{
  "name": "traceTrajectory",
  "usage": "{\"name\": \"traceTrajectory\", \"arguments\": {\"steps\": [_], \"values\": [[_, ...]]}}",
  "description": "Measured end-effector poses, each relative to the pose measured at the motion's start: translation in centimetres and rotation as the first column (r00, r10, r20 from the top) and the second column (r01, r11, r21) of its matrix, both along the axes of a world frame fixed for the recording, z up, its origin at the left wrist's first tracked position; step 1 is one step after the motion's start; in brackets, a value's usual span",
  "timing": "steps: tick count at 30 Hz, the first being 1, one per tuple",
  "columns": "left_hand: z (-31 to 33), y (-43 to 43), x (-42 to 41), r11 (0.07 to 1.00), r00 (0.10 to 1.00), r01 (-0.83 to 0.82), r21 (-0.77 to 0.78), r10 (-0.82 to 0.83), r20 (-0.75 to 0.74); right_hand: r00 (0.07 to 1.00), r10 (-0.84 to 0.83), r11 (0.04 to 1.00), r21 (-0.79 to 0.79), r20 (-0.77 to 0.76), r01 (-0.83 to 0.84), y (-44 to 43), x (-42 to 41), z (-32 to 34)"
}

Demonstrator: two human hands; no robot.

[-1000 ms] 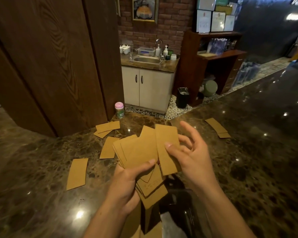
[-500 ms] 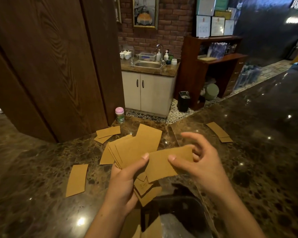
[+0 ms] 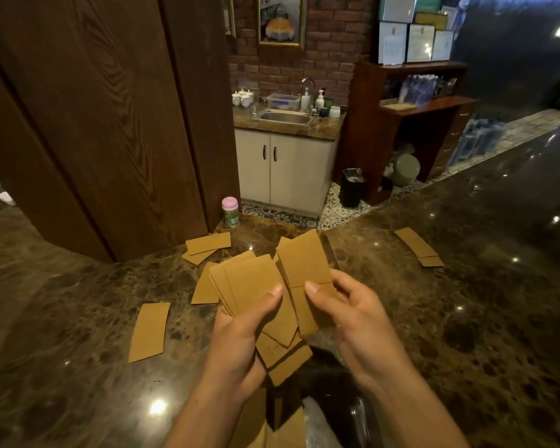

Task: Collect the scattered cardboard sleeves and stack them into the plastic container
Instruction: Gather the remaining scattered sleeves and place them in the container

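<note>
Sleeves lie all over the dark stone counter (image 3: 466, 318). They are flat, brown and made of cardboard.

The left hand (image 3: 240, 344) grips a fanned bunch (image 3: 249, 279) of them. Its thumb presses on top of the bunch and its fingers are tucked under. More sleeves in the bunch stick out below the hand, pointing down and to the right.

The right hand (image 3: 356, 321) pinches one sleeve (image 3: 306, 263) by its lower half, thumb on the front and fingers behind. This sleeve stands up tall and leans a little to the left. It touches the right edge of the bunch. The two thumbs are close together.

Both hands are held above the counter, over the container (image 3: 337, 412). The container sits at the bottom of the view, near the person. It is see-through plastic and looks dark inside. Some sleeves (image 3: 256, 425) stand in its left part.

One sleeve (image 3: 149, 331) lies alone on the counter to the left of the hands. Another (image 3: 202, 286) peeks out from behind the bunch. Two more (image 3: 207, 244) lie one on top of the other farther back, near a small jar (image 3: 230, 211) with a pink lid. On the right, well apart from the hands, is another pair (image 3: 417, 247).

Behind the counter are a wood wall (image 3: 94, 108), a white cupboard (image 3: 285, 169) with a sink (image 3: 285, 117), and a black bin (image 3: 352, 187) on the floor.
</note>
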State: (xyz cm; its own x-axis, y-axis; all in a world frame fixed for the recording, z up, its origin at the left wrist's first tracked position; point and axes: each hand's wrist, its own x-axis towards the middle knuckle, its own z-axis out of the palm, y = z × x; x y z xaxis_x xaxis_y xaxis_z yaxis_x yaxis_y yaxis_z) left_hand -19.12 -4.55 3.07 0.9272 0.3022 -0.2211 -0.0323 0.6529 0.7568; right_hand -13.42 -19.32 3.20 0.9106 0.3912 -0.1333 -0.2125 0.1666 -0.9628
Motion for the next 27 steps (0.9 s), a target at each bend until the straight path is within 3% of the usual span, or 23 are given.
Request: {"name": "traceTrajectory", "arguments": {"steps": [8,12,17,22,27], "values": [[-0.2,-0.2,-0.3,0.975,0.991,-0.072,0.210,0.093,-0.093,0.961,-0.127,0.979,-0.124,0.245,0.161,-0.2,0.8,0.8],[-0.2,-0.2,-0.4,0.988,0.996,-0.043,0.147,0.054,-0.073,0.971,-0.096,0.981,-0.144,0.220,0.129,-0.8,1.2,0.7],[-0.4,-0.5,-0.3,0.973,0.987,-0.071,0.218,0.100,-0.124,0.969,-0.108,0.979,-0.144,0.224,0.142,-1.0,1.1,0.5],[-0.3,-1.4,0.0,0.866,0.983,-0.048,0.497,0.128,-0.130,0.911,-0.165,0.942,-0.214,0.379,0.259,-0.7,0.6,-0.1],[0.0,-1.6,-0.2,0.898,0.984,0.017,0.439,0.063,-0.167,0.922,-0.106,0.973,-0.154,0.374,0.174,-0.4,-0.4,0.2]]}}
